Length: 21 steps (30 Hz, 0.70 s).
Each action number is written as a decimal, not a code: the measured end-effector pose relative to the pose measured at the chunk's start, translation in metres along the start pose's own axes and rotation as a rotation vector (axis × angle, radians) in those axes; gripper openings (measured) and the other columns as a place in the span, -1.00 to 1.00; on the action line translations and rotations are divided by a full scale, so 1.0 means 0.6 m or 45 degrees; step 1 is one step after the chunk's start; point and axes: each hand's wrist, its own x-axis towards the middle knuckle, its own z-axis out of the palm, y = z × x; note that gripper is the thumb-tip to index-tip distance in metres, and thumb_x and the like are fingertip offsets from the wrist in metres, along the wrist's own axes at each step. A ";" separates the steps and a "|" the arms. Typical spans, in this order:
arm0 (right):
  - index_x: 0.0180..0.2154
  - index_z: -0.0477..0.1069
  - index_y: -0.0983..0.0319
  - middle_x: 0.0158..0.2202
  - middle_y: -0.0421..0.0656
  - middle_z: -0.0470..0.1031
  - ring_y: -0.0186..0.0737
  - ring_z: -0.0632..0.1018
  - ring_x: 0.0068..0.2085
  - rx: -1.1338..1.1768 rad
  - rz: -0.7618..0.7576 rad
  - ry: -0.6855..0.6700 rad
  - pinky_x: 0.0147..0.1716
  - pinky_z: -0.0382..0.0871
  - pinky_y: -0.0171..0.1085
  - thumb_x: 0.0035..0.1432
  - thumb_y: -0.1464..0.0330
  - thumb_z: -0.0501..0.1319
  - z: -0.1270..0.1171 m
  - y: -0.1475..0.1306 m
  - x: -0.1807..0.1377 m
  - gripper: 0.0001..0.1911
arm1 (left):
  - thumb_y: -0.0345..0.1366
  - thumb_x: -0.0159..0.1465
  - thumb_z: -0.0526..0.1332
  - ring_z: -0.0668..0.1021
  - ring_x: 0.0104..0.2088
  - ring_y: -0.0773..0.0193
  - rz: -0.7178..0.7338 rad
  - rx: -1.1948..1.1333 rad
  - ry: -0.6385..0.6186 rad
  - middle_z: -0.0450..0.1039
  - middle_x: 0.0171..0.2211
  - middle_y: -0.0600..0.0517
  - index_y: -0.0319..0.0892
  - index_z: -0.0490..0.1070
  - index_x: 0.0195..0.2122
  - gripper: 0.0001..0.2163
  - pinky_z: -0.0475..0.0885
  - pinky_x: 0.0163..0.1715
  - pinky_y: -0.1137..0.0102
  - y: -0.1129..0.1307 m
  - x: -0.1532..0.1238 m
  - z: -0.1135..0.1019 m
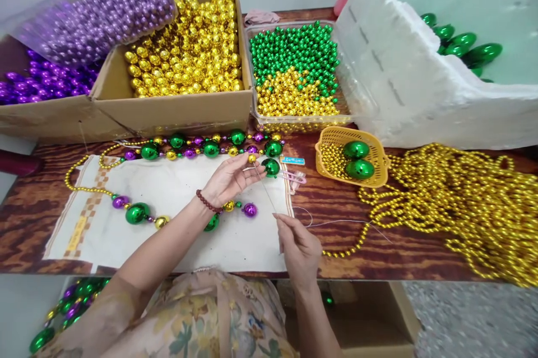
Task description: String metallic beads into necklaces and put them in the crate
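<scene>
Bead necklace (pixel 138 213) lies on white cloth (pixel 235 249), lower row ending at a purple bead (pixel 250 210). Left hand (pixel 231 177) over it: thumb and finger closed on gold bead (pixel 252 158), other fingers loose. Thin needle (pixel 264 188) slants down right from that bead; can't tell if it's through the hole. Right hand (pixel 299 246): fingertips pinched together on needle's lower end. Thread (pixel 336 222) trails right toward gold strands (pixel 483 212). Probably best: hold bead still, hole lined up, push straight, keep thread from snagging on strands.
</scene>
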 end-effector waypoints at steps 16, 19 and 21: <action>-0.02 0.49 0.23 -0.45 -0.19 0.49 -0.33 0.48 -0.50 0.063 0.064 -0.236 -0.51 0.35 -0.34 0.28 0.25 0.19 0.004 0.033 0.008 -0.70 | -0.23 0.21 0.33 0.54 -0.22 0.30 0.278 0.732 -0.152 0.53 -0.21 -0.07 -0.22 0.54 -0.25 -0.83 0.41 -0.05 0.31 -0.097 -0.024 -0.018; -0.16 0.52 0.26 -0.39 -0.12 0.57 -0.28 0.54 -0.50 0.147 0.140 -0.157 -0.55 0.34 -0.33 0.21 0.24 0.27 0.003 0.040 0.007 -0.76 | -0.22 0.27 0.26 0.53 -0.17 0.23 0.387 1.109 -0.177 0.52 -0.17 -0.10 -0.19 0.55 -0.23 -0.83 0.39 -0.05 0.30 -0.111 -0.041 -0.018; -0.27 0.51 0.27 -0.43 -0.13 0.57 -0.27 0.53 -0.54 0.230 0.191 -0.059 -0.58 0.32 -0.33 0.13 0.24 0.33 0.000 0.047 0.006 -0.79 | -0.21 0.27 0.25 0.53 -0.14 0.18 0.416 1.322 -0.232 0.52 -0.15 -0.11 -0.16 0.54 -0.15 -0.80 0.39 -0.05 0.28 -0.113 -0.054 -0.020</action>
